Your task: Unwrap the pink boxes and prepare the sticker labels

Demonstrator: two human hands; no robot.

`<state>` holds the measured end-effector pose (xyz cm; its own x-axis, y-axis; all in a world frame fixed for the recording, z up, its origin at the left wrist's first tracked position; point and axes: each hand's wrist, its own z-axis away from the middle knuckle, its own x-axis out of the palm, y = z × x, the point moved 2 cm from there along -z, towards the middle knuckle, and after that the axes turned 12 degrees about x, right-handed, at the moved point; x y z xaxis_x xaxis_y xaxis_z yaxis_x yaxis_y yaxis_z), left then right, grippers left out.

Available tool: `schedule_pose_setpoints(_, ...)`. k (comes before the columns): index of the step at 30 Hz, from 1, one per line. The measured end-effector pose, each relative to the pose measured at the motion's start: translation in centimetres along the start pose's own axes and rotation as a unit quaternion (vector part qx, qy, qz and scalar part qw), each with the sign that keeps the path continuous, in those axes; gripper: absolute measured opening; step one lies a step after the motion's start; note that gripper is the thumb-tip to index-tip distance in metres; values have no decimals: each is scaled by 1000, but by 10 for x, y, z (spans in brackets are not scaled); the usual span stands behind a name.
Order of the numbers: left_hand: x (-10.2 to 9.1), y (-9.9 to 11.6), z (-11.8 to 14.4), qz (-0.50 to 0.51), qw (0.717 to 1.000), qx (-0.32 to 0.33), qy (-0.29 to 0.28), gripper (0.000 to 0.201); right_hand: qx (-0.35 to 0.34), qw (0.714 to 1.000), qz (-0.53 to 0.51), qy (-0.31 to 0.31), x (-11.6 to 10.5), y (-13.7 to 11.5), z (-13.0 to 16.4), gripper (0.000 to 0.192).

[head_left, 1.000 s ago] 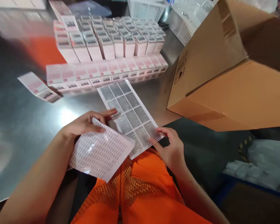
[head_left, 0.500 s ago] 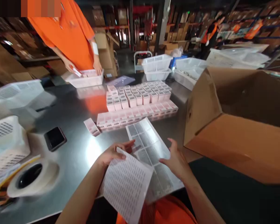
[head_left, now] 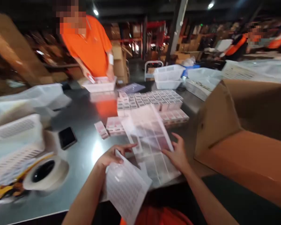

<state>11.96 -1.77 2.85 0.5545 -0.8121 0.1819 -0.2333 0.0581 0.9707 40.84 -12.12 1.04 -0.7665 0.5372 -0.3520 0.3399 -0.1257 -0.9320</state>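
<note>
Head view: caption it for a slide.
Left hand holds a label sheet; right hand rests on a sticker sheet.

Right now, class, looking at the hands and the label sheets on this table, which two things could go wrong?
1. The large label sheet juts over the table edge, steadied only by the right hand; it might slide off.
2. The left hand pinches the small-print sheet, which is bent and hangs off the edge, so it could crease.
</note>
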Motion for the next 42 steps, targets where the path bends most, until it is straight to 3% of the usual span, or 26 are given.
schedule_pose_setpoints(3, -5, -10, -5, 12, 999, -24, -33, 18, 50, 996, 59, -55, 23, 6, -25, 88)
schedule_pose_setpoints(6, -4, -24, -8, 24, 996, -54, -73, 17, 23, 994, 107, -4, 21, 7, -23, 87)
schedule_pose_setpoints(9, -5, -33, -9, 38, 992, -64, -107, 18, 21, 998, 43, 47, 4, -4, 0, 62)
schedule_pose_setpoints(12, -10, -35, -9, 29, 987, -58, -144, 16, 148, 988, -34, -33, -2, -10, 31, 40)
schedule_pose_setpoints(15, -13, -32, -10, -2, 983, -63, -174, 16, 278, 952, -47, -119, 6, -6, 62, 40)
schedule_pose_setpoints(17, -13, -30, -11, -17, 980, -68, -185, 15, 313, 939, -40, -134, 14, 0, 78, 40)
schedule_pose_setpoints(22, -7, -26, -11, -37, 980, -86, -177, 11, 259, 955, 65, -129, 27, 5, 99, 35)
schedule_pose_setpoints(28, -3, -25, -12, -43, 977, -94, -186, 10, 156, 958, 237, -47, 41, -6, 109, 26)
schedule_pose_setpoints(42, 1, -27, -11, -54, 979, -77, -179, 8, 140, 952, 271, -41, 47, -3, 106, 26)
